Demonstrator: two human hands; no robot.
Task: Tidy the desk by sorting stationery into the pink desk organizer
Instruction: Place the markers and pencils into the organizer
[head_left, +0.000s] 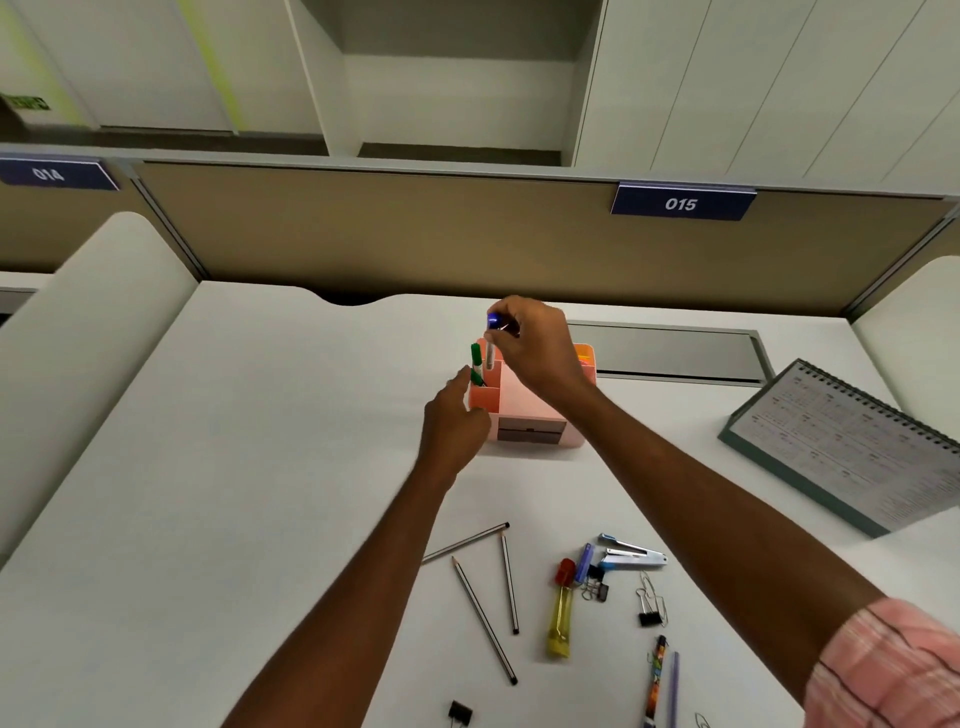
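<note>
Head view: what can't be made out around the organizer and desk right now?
All in the head view:
- Pink desk organizer: rear compartments, hidden by the right hand and forearm.
- Blue-capped pen: lower end, behind the organizer's wall.
- Left hand: fingertips hidden by its own back; grip unclear.
- Desk calendar: print too small; corner cut by the right edge.
- Patterned pen: end cut by the bottom edge.

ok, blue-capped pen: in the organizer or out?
Partly in: pen dips into the pink organizer, left-side compartment; right hand pinches its cap.

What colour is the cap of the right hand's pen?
The pen has a blue cap; head view.
</note>
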